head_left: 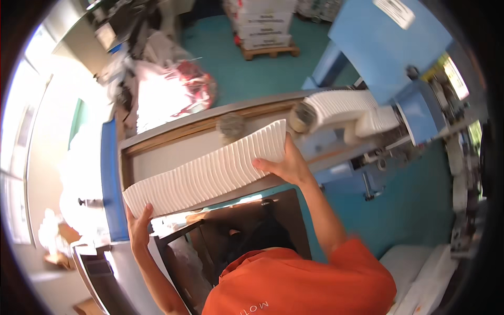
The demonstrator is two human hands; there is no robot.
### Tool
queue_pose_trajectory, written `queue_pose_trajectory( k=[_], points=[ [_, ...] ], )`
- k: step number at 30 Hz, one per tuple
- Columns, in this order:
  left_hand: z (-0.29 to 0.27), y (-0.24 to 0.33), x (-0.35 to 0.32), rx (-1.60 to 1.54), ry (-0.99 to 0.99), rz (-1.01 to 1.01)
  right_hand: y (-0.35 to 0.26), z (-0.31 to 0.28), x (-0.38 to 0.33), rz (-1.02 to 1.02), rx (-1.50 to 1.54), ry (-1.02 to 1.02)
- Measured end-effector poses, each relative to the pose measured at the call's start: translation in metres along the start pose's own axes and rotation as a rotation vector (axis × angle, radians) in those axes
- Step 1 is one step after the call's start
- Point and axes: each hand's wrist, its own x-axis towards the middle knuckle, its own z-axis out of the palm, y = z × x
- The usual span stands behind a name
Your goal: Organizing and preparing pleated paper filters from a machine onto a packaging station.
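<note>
Orange fabric of the person's own shirt (299, 283) fills the bottom of the head view, with both forearms rising from it toward one long row of white stacked paper pieces (210, 173). That row lies slanted on the grey tray of a conveyor table (173, 149), and it is pinned endwise between two palms: the left hand (137, 226) presses flat against the lower end, fingers curled up over the edge, while the right hand (286, 160) is spread open against the upper end. Neither hand closes round anything; the hold is squeeze alone. Done well, I judge, the pressure should stay even and square to both ends, so the middle of the row does not bow or spill. Beyond the right palm, a second row of white pieces (341, 105) curves out of a blue machine (388, 47), with two round rollers (231, 126) just above the held row. Farther off stands one wooden pallet of boxes (265, 31). Count: two rows, two rollers, two hands, one pallet.
</note>
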Motion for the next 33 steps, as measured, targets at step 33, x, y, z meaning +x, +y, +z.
queue_pose_trajectory(
  k=[33],
  points=[
    [-0.072,-0.204,-0.238,-1.269,1.172,-0.116,0.066,0.321,0.036,-0.743,-0.762,-0.510]
  ],
)
